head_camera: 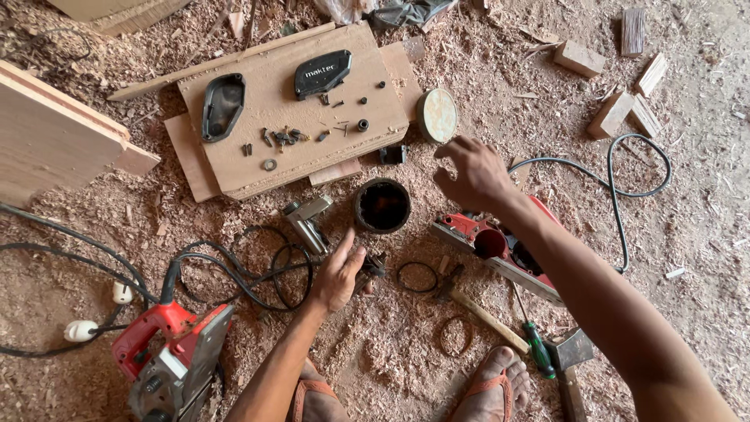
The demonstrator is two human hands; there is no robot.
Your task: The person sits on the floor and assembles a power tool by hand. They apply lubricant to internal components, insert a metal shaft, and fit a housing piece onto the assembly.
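Note:
My left hand (pixel 337 275) rests low over the sawdust floor with its fingers closed on a small dark metal part (pixel 372 268). My right hand (pixel 471 173) hovers with fingers spread and empty, just above a red power tool body (pixel 491 241) lying on the floor. Between the hands stands a dark round motor housing (pixel 382 205), open side up. A grey metal piece (pixel 308 221) lies left of it. A round flat disc (pixel 437 115) leans by the board beyond my right hand.
A wooden board (pixel 297 148) carries two black covers (pixel 322 73), (pixel 223 105) and several loose screws. A second red power tool (pixel 173 357) lies at lower left with black cables (pixel 234 270). A hammer (pixel 484 315), a green-handled screwdriver (pixel 538 349) and wood blocks (pixel 611 114) lie around.

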